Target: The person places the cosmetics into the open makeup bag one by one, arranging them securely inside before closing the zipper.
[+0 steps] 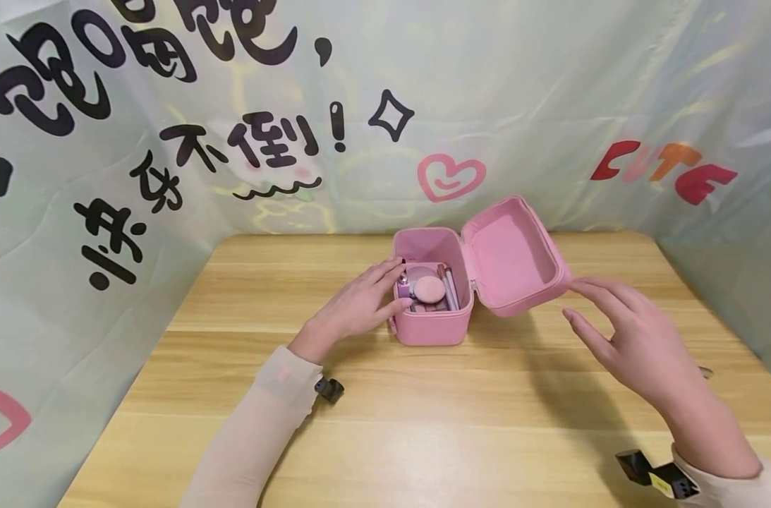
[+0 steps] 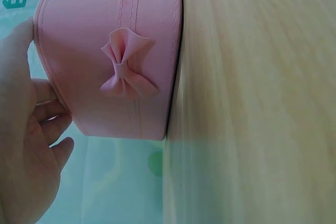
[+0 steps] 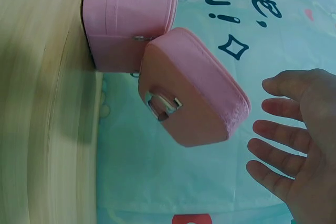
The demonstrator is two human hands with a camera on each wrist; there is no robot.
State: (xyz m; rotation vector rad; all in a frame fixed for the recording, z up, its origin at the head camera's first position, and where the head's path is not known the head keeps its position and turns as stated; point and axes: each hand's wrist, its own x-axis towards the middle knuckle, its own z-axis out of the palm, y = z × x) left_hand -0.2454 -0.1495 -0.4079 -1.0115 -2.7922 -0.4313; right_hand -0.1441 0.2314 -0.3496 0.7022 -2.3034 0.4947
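A pink zippered case (image 1: 432,329) stands on the table with its lid (image 1: 508,257) swung out to the right. Inside lie a round pink puff (image 1: 429,289), a small purple bottle (image 1: 403,287) and slim pen-like sticks (image 1: 451,288). My left hand (image 1: 366,296) lies over the case's left rim, fingers loosely extended, thumb near the front corner. A pink bow (image 2: 122,69) decorates the side below that hand. Beside the lid's outer corner is my right hand (image 1: 639,335), its fingers spread and holding nothing. The lid's top carries a metal-ringed handle (image 3: 161,104).
The wooden table (image 1: 385,423) reaches back to a pale printed curtain (image 1: 550,85) that hangs behind and on both sides. A small metallic object (image 1: 706,372) lies on the table, partly hidden by my right wrist.
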